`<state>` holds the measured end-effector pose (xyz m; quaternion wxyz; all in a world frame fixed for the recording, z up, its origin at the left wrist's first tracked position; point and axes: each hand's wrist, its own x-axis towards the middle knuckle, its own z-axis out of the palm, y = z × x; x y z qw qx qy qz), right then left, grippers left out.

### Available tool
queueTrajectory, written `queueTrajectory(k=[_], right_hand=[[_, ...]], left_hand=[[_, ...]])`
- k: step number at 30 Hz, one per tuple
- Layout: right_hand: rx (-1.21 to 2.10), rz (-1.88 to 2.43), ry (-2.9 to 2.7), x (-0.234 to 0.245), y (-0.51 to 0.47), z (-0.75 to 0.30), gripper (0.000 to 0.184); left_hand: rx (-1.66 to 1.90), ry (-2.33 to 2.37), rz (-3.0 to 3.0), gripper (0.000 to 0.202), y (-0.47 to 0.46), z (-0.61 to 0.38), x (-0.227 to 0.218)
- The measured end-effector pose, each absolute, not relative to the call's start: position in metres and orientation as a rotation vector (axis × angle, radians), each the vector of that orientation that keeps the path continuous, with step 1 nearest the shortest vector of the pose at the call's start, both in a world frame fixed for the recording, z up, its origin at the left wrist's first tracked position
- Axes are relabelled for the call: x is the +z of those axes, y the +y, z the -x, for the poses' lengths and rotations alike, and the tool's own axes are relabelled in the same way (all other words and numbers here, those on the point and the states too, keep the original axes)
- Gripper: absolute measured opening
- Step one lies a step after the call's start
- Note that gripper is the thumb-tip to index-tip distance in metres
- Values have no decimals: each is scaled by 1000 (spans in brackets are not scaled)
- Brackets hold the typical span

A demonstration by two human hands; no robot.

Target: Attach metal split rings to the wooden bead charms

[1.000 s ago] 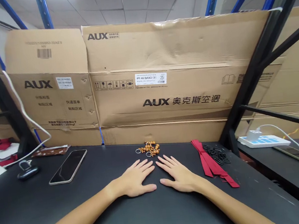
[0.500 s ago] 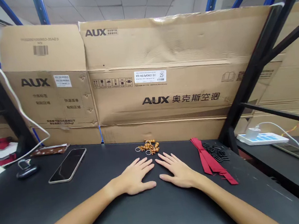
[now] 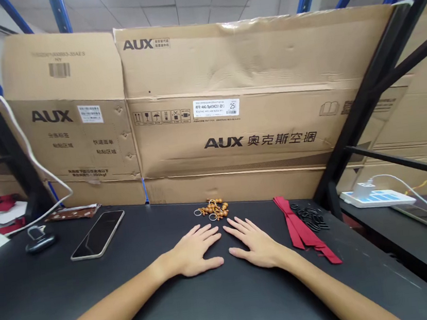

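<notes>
My left hand (image 3: 197, 250) lies flat on the black tabletop (image 3: 185, 314), fingers spread and holding nothing. Mirroring it, my right hand (image 3: 255, 243) rests palm down with its fingers apart, also without anything in it. Just beyond the fingertips sits a small heap of brown beaded key rings (image 3: 214, 210), touched by neither hand. To the right of my right hand are red fabric strips (image 3: 306, 231), laid partly over one another. Beside those strips is a pile of small black clips or buckles (image 3: 311, 216); their exact kind is too small to make out.
A phone (image 3: 98, 235) lies at the left, near a dark earbud-like case (image 3: 40, 241) and a brown wrapper (image 3: 72, 213). Cardboard panels (image 3: 256, 61) stand along the back edge. A black metal post (image 3: 358, 106) rises at the right, with a white power strip (image 3: 377, 197) beyond it.
Both hands stay flat in the same place. The whole view has shifted very slightly; no object has visibly moved.
</notes>
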<state>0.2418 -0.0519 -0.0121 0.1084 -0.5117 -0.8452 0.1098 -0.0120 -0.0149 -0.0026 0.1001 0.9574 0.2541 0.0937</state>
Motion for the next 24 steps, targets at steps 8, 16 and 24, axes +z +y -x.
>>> queueTrajectory(k=[8,16,24], right_hand=[[323,1514,-2477,-14,-52,-242,67],[306,1496,-2478,-14,-51,-243,65],[25,1383,-2221,-19,-50,-237,43]], left_hand=[[359,854,-2804,67,-3,10,-4],[351,891,-2825,69,13,10,-11],[577,705,-2765,52,-1,12,0]])
